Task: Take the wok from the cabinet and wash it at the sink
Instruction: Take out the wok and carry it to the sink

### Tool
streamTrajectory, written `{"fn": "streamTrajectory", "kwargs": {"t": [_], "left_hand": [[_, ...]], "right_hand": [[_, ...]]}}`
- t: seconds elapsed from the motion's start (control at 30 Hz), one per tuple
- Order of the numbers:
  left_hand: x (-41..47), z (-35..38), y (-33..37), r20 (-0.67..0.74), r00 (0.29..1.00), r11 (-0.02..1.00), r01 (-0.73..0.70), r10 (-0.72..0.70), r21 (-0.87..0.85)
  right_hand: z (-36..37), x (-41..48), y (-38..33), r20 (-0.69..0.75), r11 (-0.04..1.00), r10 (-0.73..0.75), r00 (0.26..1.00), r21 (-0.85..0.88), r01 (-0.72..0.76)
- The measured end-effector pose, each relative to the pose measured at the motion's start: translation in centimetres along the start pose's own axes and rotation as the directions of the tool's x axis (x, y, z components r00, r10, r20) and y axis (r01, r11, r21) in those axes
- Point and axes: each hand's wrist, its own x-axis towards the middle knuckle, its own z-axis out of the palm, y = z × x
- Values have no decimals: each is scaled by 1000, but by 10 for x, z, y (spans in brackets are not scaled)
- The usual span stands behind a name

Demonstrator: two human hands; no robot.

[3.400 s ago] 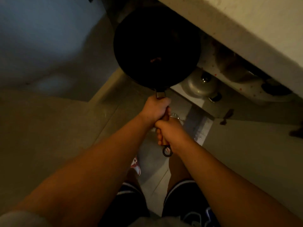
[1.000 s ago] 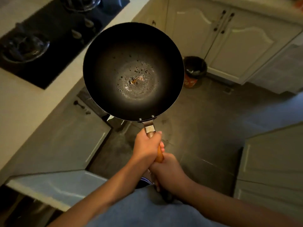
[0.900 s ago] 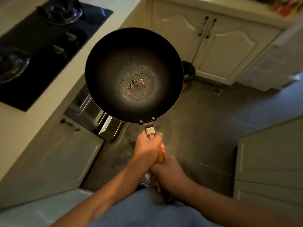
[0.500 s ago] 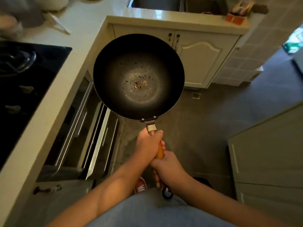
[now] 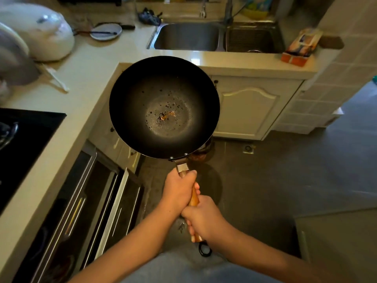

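A round black wok (image 5: 164,105) hangs in the air in front of me, level, with greasy specks and a small orange scrap at its bottom. Its wooden handle (image 5: 194,198) points back at me. My left hand (image 5: 177,190) grips the handle near the metal collar, and my right hand (image 5: 203,218) grips it lower down, close to the end ring. Beyond the wok, a steel double sink (image 5: 188,36) is set into the pale counter, with a tap (image 5: 228,11) behind it.
Pulled-out cabinet drawers (image 5: 106,203) stand open at my left, below the counter (image 5: 85,64). A black hob (image 5: 22,144) lies far left. A white rice cooker (image 5: 43,35), a plate (image 5: 105,31) and a carton (image 5: 302,48) sit on the counter. Dark floor (image 5: 285,180) spreads right.
I have lifted the wok out of the low cabinet and turned with it toward the sink corner. The sink has come fully into view. Both hands keep the same grip.
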Motion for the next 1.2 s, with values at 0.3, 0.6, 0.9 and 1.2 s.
{"fn": "streamTrajectory", "kwargs": {"t": [0.3,0.6,0.9,1.2], "left_hand": [[96,18,67,-29,999,999,19,-20,-46],[230,-14,137,20,998,994,59,-57,-94],[346,-42,202,68,997,999,38,-38,1],[426,-16,264,85,996,1000,1,2,-29]], "right_hand": [[-40,86,-82,55,999,18,998,-42,-15],[-25,210,-170,26,995,10,1000,-101,-7],[-11,292,-271,56,999,43,998,-11,-43],[-52,368,-331,92,999,38,995,-1,-38]]}}
